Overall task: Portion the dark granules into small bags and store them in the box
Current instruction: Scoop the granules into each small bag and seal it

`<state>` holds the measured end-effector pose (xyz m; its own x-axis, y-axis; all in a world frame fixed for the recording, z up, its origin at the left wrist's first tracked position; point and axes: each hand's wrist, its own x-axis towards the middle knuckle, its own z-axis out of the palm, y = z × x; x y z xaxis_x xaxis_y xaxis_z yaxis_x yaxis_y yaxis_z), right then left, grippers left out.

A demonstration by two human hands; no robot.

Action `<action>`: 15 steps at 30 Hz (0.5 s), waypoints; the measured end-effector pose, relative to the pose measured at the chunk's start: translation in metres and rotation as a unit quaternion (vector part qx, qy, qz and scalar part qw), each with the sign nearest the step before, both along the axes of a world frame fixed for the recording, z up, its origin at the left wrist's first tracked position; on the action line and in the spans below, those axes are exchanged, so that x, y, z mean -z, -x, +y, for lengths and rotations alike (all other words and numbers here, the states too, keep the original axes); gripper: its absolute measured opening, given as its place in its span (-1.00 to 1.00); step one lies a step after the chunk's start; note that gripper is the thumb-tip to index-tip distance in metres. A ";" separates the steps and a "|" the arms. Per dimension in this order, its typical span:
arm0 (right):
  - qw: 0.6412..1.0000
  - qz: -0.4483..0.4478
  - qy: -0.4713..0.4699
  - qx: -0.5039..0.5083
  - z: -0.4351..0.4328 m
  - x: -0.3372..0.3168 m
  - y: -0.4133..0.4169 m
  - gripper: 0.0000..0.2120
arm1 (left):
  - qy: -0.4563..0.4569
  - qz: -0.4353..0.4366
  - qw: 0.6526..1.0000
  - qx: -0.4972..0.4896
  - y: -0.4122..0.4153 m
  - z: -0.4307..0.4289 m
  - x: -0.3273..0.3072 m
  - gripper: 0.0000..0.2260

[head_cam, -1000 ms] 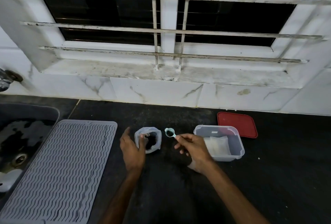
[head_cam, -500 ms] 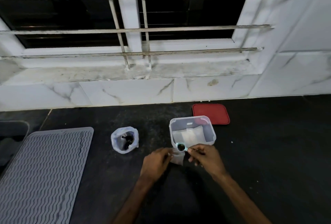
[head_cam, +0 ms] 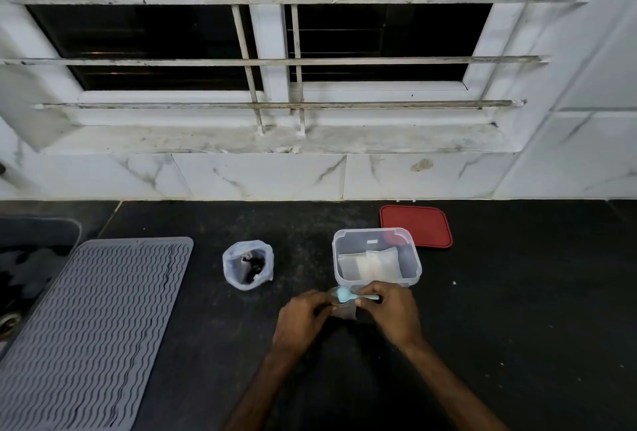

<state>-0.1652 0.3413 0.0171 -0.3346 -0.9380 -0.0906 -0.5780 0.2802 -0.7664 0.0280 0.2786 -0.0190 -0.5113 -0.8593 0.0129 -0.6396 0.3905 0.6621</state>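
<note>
Black stone counter (head_cam: 517, 310) carries everything. Clear box (head_cam: 374, 230) stands open, pale bags (head_cam: 368, 263) lying inside and the red lid (head_cam: 415, 225) at its 1 o'clock. Stock bag (head_cam: 238, 277) stands open at the box's 9 o'clock, with dark granules (head_cam: 253, 265) inside. Left hand (head_cam: 303, 313) pinches the small bag (head_cam: 344, 311) at its mouth, just at the box's 6 o'clock. Right hand (head_cam: 393, 313) pinches the spoon (head_cam: 343, 294) by its handle. We judge the small bag thin, limp, slippery film and near weightless, so hold it by the rim, not the belly. Its mouth seems to face 12 o'clock, long axis 12–6. Spoon lies 3–9, bowl toward 9, over that mouth. Whether the spoon has emptied, we cannot tell.
</note>
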 end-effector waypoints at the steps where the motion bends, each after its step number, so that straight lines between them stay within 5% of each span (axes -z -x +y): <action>1: 1.000 -0.006 0.002 0.001 0.000 -0.001 -0.001 -0.92 | -0.001 0.001 1.000 -0.003 0.000 0.001 0.000 -0.83; 7: 0.999 -0.034 0.017 0.014 -0.001 0.000 0.002 -0.90 | -0.006 0.000 1.000 -0.006 0.000 0.000 -0.001 -0.82; 15: 0.969 -0.230 0.026 0.087 0.004 -0.003 -0.002 -0.95 | -0.043 0.038 0.998 -0.034 -0.005 0.000 0.000 -0.63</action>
<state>-0.1628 0.3450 0.0202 -0.4244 -0.8779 -0.2219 -0.1200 0.2975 -0.9472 0.0328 0.2789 -0.0191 -0.4513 -0.8920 -0.0254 -0.6101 0.2876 0.7383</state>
